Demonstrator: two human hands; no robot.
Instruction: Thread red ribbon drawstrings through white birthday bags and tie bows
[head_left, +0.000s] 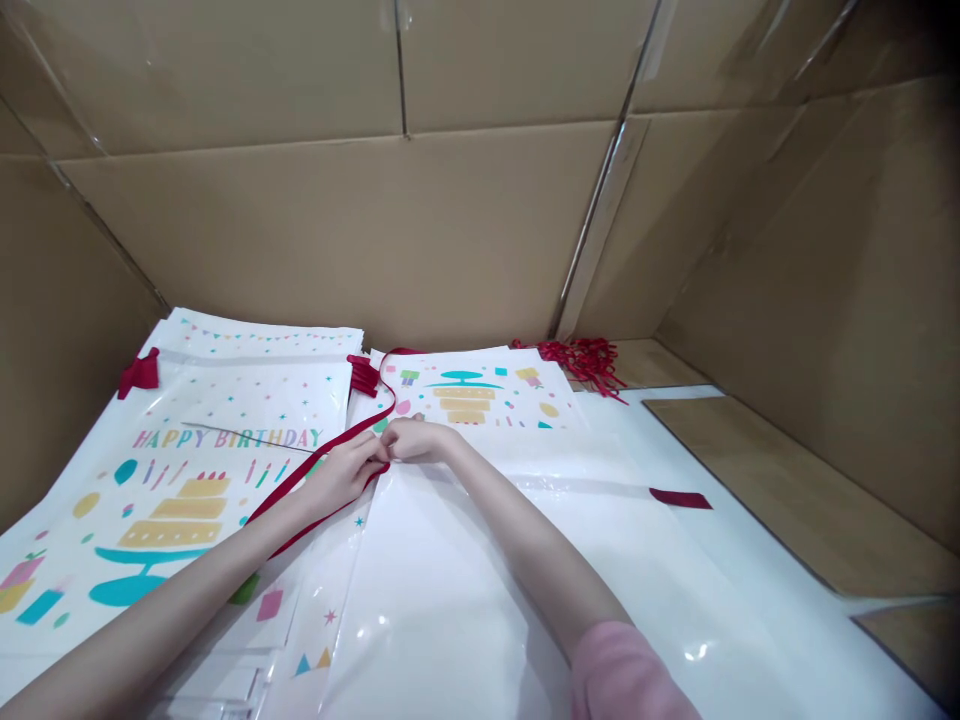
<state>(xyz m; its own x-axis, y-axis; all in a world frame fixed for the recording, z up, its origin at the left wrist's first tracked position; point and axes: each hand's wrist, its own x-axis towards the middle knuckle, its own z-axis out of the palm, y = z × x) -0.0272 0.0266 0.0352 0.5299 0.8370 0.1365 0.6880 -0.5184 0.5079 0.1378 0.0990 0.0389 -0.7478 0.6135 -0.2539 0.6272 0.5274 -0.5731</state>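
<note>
A glossy white plastic sheet [450, 590] lies in front of me, with a dark red ribbon tab [681, 498] sticking out at its right. At its upper left edge my two hands meet. My left hand [356, 468] is closed in a pinch on a long red ribbon [319, 455], which loops past the wrist. Touching it, my right hand [412, 440] has its fingers curled at the sheet's edge; what is between its fingertips is hidden. A thin dark line, perhaps a wire, runs leftward from the hands over a printed HAPPY BIRTHDAY sheet [176, 505].
Behind the hands lies another cake-printed sheet [465, 398]. Red ribbon bundles [140, 374] sit at the left stack's sides, and tangled red cords [589, 362] at the back. Cardboard walls [337, 240] surround the white surface; a flat cardboard piece [795, 490] lies right.
</note>
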